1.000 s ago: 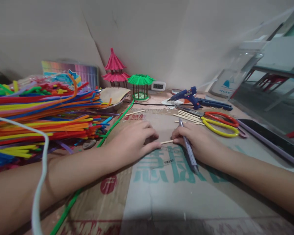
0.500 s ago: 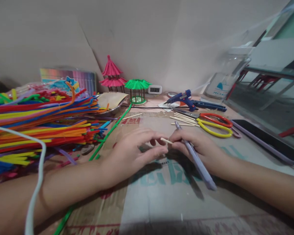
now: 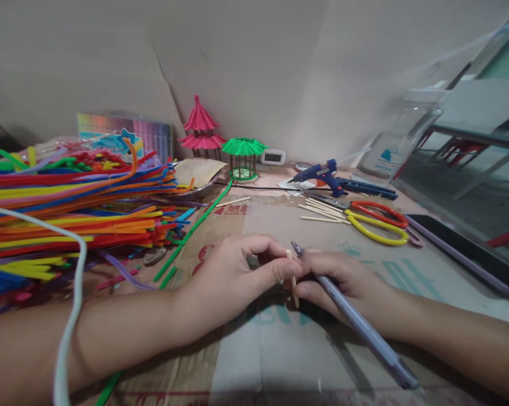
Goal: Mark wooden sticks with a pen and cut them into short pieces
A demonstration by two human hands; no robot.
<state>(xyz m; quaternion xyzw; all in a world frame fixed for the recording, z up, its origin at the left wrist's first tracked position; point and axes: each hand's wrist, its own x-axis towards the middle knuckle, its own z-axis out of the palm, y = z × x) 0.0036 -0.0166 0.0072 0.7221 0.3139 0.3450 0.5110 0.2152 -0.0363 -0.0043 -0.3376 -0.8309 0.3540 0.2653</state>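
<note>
And the stick (image 3: 294,290) is pinched by the left hand (image 3: 246,270), thumb against fingers, held nearly upright between both hands, over the cardboard (image 3: 254,361). A pen (image 3: 360,327) is gripped in the right hand (image 3: 358,276) (whether the stick is pinched there too cannot be told). Behind, more sticks (image 3: 322,209) are seen beside the scissors (image 3: 379,239).

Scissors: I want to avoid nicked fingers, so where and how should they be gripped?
I'd grip the scissors by the handle loops, coming from the near side, probably with the right hand once its pen is down. They lie flat, loops nearer and rightward, blades pointing away left beside the sticks.
</note>
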